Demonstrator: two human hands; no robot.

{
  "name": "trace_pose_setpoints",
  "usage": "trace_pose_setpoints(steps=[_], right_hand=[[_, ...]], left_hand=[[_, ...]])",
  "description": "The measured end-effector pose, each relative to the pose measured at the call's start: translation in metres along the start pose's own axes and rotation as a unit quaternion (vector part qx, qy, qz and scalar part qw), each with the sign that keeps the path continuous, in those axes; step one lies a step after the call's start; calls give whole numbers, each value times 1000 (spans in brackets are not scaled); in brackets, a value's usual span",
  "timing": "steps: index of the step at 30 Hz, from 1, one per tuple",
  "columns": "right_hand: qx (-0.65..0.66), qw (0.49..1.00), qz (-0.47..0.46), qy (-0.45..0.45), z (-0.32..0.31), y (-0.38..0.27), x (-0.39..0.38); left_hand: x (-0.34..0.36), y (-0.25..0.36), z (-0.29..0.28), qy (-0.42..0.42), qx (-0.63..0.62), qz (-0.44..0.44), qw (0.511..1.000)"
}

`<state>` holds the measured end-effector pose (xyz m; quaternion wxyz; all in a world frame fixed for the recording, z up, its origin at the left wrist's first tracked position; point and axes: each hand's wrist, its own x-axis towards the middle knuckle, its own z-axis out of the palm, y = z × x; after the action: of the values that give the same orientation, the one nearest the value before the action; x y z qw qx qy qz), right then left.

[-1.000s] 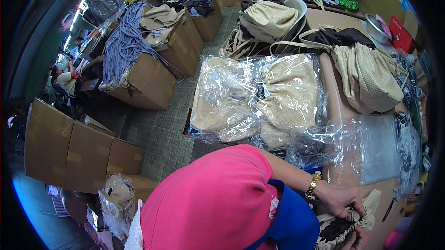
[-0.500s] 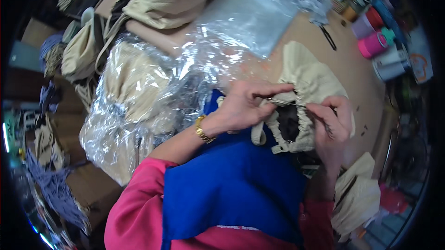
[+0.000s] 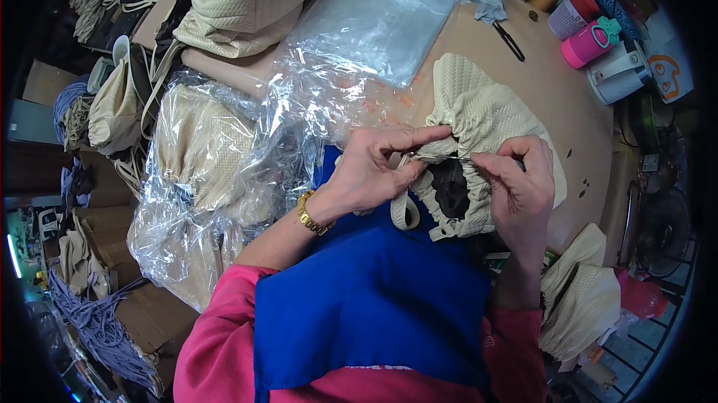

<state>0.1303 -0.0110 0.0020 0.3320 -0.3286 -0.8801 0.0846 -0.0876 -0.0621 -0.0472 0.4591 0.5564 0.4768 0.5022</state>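
A cream textured drawstring bag (image 3: 501, 111) lies before me, its gathered mouth open on a dark lining (image 3: 449, 186). At the left side of that mouth, my left hand (image 3: 374, 167) is closed, pinching a folded cream strap (image 3: 437, 150) between thumb and forefinger. My right hand (image 3: 520, 182) is closed on a thin metal tool (image 3: 456, 158), which reaches left to the pinched strap. Whether it is a needle or tweezers I cannot tell. A loop of the strap (image 3: 404, 212) hangs below my left fingers.
Left of my hands sits a plastic-wrapped cream bag (image 3: 202, 141). Clear plastic sheets (image 3: 374, 25) and another cream bag (image 3: 243, 7) lie beyond. At far right stand a pink bottle (image 3: 587, 45) and a white cup (image 3: 617, 74). Black tweezers (image 3: 508, 41) rest on the table.
The whole view has shifted, so the scene appears slightly farther left. Both hands keep their grips at the bag's mouth, with the metal tool still between them.
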Motion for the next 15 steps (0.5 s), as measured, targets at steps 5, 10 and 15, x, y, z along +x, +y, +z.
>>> trace_pose_setpoints(steps=[5, 10, 15], right_hand=[[-10, 1000, -15, 2, -2, -3, 1], [-31, 999, -19, -9, -1, -7, 1], [5, 999, 7, -44, 1, -8, -1]], left_hand=[[-1, 1, -2, -6, 19, -6, 1000], [-2, 7, -3, -11, 19, -24, 999], [-2, 0, -1, -6, 20, 4, 1000]])
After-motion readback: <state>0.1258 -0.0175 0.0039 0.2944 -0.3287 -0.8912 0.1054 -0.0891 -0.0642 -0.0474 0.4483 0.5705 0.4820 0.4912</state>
